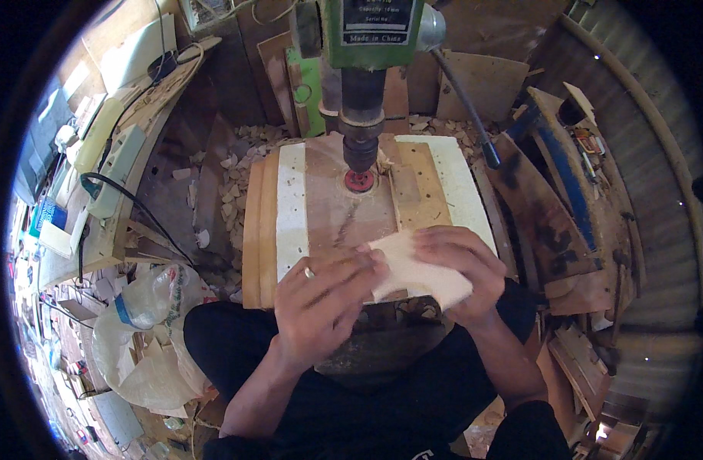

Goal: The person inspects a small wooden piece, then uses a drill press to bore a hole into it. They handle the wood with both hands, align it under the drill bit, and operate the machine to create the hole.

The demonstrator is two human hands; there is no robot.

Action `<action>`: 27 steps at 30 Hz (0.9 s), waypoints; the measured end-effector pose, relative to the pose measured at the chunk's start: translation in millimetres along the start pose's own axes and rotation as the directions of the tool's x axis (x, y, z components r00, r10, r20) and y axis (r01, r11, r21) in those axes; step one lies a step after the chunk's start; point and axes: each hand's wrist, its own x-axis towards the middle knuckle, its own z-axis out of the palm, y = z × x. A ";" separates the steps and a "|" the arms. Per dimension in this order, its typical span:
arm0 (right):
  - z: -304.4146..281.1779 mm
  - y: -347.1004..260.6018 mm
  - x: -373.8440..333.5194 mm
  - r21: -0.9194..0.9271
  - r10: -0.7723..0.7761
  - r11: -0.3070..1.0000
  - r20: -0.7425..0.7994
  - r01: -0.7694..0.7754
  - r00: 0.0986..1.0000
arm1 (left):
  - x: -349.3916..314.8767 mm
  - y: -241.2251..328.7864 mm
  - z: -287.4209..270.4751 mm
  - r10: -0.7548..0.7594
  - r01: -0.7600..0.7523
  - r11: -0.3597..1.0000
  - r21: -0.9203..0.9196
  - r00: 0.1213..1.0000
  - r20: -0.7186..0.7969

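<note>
Between my hands is a thin, pale piece of wood [417, 270] with a curved cut-out in its lower edge, held above the near end of the drill press table. My right hand [470, 268] grips its right side, the fingers bent over the top. My left hand [321, 307], with a ring on one finger, pinches the left edge between curled fingertips. Beyond them, a red round cutter [359, 181] hangs from the black chuck [361, 149] of a green drill press [371, 46]. The cutter is close over a brown board [344, 218] on the table.
A wooden strip [405, 192] lies along the board's right side. The press lever [466, 100] slants down at the right. Wood offcuts [233, 184] are heaped around the table. A plastic bag of scraps [148, 345] stands at left, below a bench with a power strip [118, 172].
</note>
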 end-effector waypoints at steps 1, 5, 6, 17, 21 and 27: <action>-0.1 -0.4 -0.7 0.003 0.045 0.999 0.003 -0.045 0.999 | -1.2 -1.7 1.3 -0.058 0.058 0.997 -0.050 0.998 -0.004; 4.1 -0.9 -3.1 0.358 0.601 0.643 0.311 -0.677 0.736 | -4.1 -10.4 10.6 -0.598 0.596 0.611 -0.521 0.779 0.190; 4.6 -0.2 -3.1 0.357 0.618 0.610 0.345 -0.708 0.707 | -5.0 -11.6 11.6 -0.624 0.640 0.528 -0.558 0.738 0.256; 5.1 2.8 -8.3 0.322 0.630 0.583 0.402 -0.746 0.665 | -2.6 -12.5 5.2 -0.530 0.676 0.502 -0.540 0.734 0.425; 6.0 3.1 -9.7 0.363 0.623 0.578 0.383 -0.731 0.683 | -1.1 -9.0 2.5 -0.510 0.674 0.535 -0.510 0.739 0.440; 6.3 6.2 -9.9 0.318 0.644 0.587 0.373 -0.744 0.668 | -2.7 -12.3 4.7 -0.538 0.698 0.549 -0.460 0.717 0.444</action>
